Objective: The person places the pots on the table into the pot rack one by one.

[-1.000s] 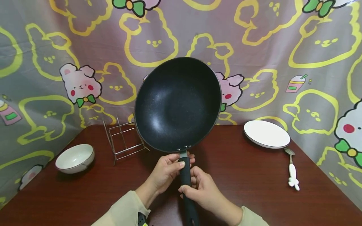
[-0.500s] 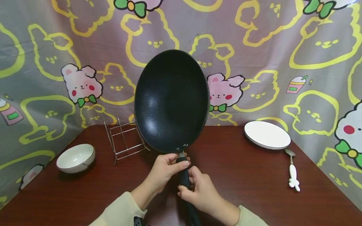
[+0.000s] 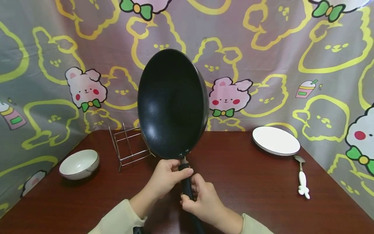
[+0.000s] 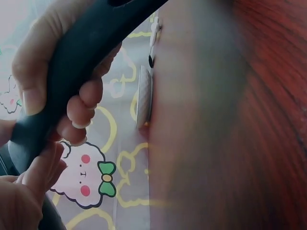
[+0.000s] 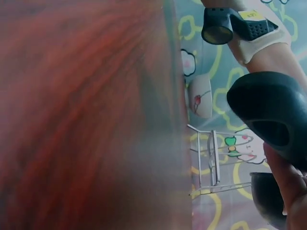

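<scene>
Currently left hand [image 3: 165, 175] and right hand [image 3: 205, 201] grip the handle [image 3: 187, 185]. Slackening could tip the pan [image 3: 172, 104]; rack [image 3: 131, 154] contact might follow.

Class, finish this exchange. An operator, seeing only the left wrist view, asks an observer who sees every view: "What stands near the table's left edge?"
Observer: A white bowl.

Operator: Anything to the right of it?

Observer: Yes, a wire rack.

Operator: And which side of the pan shows in the head view?

Observer: Mostly its dark inside, angled somewhat to the left.
</scene>
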The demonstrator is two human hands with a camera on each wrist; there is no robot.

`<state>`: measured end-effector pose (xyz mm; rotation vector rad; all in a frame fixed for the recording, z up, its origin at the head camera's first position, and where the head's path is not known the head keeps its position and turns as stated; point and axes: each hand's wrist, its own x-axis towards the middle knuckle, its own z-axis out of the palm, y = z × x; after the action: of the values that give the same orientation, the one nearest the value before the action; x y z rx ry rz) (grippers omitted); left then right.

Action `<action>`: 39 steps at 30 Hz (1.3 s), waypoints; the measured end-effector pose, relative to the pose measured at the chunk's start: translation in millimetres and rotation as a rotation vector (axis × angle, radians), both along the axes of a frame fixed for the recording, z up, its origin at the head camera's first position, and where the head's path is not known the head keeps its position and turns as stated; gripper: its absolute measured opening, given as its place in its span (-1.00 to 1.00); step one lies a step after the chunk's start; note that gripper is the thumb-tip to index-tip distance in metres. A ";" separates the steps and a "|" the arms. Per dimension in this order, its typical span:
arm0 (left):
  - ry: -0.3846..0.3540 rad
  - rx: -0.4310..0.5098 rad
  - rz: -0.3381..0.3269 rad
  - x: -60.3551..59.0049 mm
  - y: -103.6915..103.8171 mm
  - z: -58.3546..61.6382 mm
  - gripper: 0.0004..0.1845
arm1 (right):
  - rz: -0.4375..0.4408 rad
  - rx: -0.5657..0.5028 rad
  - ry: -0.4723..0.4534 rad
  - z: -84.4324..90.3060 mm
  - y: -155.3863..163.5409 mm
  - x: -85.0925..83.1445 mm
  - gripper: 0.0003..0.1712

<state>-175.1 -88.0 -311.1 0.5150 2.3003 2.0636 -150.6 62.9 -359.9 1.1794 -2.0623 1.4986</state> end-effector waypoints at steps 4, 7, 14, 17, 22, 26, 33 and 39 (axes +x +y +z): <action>0.021 -0.009 -0.024 1.2 -1.6 -0.3 -0.73 | -0.014 0.000 0.041 -2.4 -0.3 -0.8 -0.59; 0.034 -0.003 -0.027 3.0 -3.2 0.2 -0.71 | -0.007 -0.002 0.059 -2.2 -0.6 -1.8 -0.61; 0.060 -0.013 -0.015 5.8 -12.5 2.3 -0.72 | 0.138 -0.089 -0.278 6.5 -3.6 0.8 -0.78; 0.062 -0.003 -0.009 4.8 -16.4 0.0 -0.74 | 0.182 -0.116 -0.389 7.5 -6.3 0.2 -0.75; 0.043 0.014 0.024 5.1 -20.7 -4.1 -0.74 | 0.231 -0.154 -0.428 2.9 -12.1 -2.5 -0.75; 0.050 0.018 0.027 5.2 -22.5 -4.5 -0.71 | 0.224 -0.167 -0.388 1.3 -15.9 -4.5 -0.76; 0.091 -0.024 0.059 5.7 -26.7 -3.1 -0.72 | 0.189 -0.135 -0.291 -0.3 -20.8 -9.0 -0.76; 0.146 -0.110 0.115 7.0 -31.5 1.8 -0.76 | 0.154 -0.107 -0.209 0.8 -26.3 -12.6 -0.73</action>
<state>-168.1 -119.5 -309.4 0.5596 2.5663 1.9934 -163.2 36.6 -359.1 1.2088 -2.0284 1.8518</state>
